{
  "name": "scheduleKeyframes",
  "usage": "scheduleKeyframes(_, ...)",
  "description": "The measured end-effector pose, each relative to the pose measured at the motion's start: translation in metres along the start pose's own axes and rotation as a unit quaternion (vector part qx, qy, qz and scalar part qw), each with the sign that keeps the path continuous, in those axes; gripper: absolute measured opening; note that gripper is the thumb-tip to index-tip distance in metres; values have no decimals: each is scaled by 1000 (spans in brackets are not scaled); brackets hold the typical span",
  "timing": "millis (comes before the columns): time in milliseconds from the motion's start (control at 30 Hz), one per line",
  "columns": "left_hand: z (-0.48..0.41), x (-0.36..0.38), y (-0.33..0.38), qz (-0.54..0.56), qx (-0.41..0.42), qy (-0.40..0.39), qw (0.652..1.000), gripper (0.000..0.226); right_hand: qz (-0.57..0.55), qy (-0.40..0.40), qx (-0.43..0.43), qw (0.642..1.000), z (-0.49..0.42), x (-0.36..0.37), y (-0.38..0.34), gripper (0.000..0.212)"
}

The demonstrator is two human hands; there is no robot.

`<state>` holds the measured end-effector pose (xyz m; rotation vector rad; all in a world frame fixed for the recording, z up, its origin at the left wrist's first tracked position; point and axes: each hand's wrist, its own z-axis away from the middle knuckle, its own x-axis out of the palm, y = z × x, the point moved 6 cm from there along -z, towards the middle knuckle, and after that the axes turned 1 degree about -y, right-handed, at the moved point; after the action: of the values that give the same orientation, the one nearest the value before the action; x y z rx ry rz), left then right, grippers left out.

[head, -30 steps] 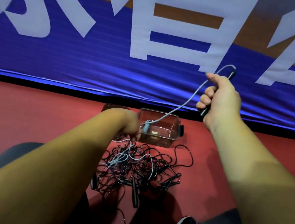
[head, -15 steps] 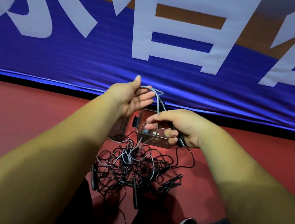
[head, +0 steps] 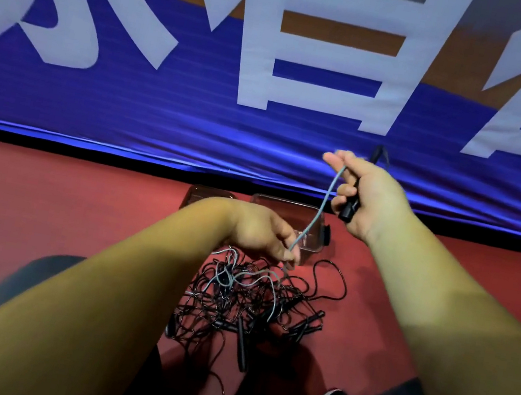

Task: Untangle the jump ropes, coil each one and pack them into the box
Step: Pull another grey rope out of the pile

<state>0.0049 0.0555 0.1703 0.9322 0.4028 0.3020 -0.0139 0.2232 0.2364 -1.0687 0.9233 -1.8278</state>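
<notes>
My right hand is raised and closed around a black handle, whose long axis tilts from its lower end at the heel of my palm up and away to the tip poking out past my knuckles. My forefinger and thumb there also pinch the pale blue rope. From that pinch the rope runs taut, down and to the left, to my left hand, which is lower and nearer the floor, its fingertips pressed together on the same rope. Below my left hand the blue rope goes slack and wanders into the tangle of black ropes, a loose heap lying on the red floor just under and toward me from both hands. Several black handles stick out of the heap, one pointing toward me. Just beyond my left hand, under the taut stretch of rope, stands the clear box, open on top, with its lid lying to its left. Behind everything hangs a blue banner with large white characters.
</notes>
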Motion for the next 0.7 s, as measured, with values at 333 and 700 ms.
scheduleKeyframes(333, 33, -64, 40, 403, 127, 208, 882, 17, 122, -6, 118, 985, 3, 1, 46, 75)
scheduleKeyframes(700, 21, -87, 13, 586, 125, 319, 734, 27, 198, -133, 67, 969, 21, 31, 45, 22)
